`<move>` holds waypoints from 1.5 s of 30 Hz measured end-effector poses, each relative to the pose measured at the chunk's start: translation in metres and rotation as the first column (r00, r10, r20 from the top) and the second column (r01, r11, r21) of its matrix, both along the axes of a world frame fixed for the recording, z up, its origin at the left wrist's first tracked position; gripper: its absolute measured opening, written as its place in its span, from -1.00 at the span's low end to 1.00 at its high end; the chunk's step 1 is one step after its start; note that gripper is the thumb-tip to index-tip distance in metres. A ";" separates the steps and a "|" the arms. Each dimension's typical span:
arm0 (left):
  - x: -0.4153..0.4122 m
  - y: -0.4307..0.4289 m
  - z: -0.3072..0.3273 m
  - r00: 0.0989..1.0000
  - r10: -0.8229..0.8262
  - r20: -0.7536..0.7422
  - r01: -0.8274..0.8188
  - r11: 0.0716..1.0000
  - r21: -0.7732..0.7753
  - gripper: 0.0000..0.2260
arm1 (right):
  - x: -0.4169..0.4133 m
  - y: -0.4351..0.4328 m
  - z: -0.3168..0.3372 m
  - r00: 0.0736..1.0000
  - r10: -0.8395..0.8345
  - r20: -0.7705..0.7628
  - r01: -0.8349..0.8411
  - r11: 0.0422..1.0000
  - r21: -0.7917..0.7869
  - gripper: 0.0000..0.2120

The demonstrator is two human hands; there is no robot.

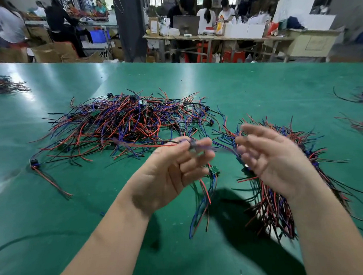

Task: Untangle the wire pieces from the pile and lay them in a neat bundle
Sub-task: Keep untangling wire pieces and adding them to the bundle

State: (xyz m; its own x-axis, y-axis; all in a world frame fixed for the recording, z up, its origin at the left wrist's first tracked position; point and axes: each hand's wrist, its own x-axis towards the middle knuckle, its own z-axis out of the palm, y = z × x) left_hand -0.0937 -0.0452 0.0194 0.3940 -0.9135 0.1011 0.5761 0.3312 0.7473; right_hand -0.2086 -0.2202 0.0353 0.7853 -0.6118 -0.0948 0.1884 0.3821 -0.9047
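Wire piece: was pinched by left hand above desk, strands trailing toward pile. Right hand: was spread, blurred, apparently empty. Step judged: freeing one piece. Next called for: straightening, then laying onto bundle.

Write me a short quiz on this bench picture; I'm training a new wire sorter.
1. True or false: the left hand pinches a wire.
2. Where does the bundle lie relative to the pile? A) to its right B) to its left C) on top of it
3. Fill in: the table is ____ in colour.
Key: 1 true; 2 A; 3 green.
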 end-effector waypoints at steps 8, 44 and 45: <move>-0.005 -0.012 -0.004 0.899 0.435 -0.047 -0.436 0.900 -0.001 -0.67 | 0.008 0.042 -0.013 0.899 0.419 -0.129 -0.436 0.886 -0.158 -0.76; -0.004 0.001 -0.004 0.838 -0.199 0.508 -0.046 0.902 0.429 -0.87 | -0.005 -0.003 0.006 0.840 -0.484 0.246 0.451 0.874 0.180 -0.89; -0.004 -0.002 -0.005 0.892 -0.091 0.443 -0.108 0.909 0.404 -0.85 | -0.005 -0.005 0.006 0.828 -0.501 0.250 0.481 0.865 0.140 -0.88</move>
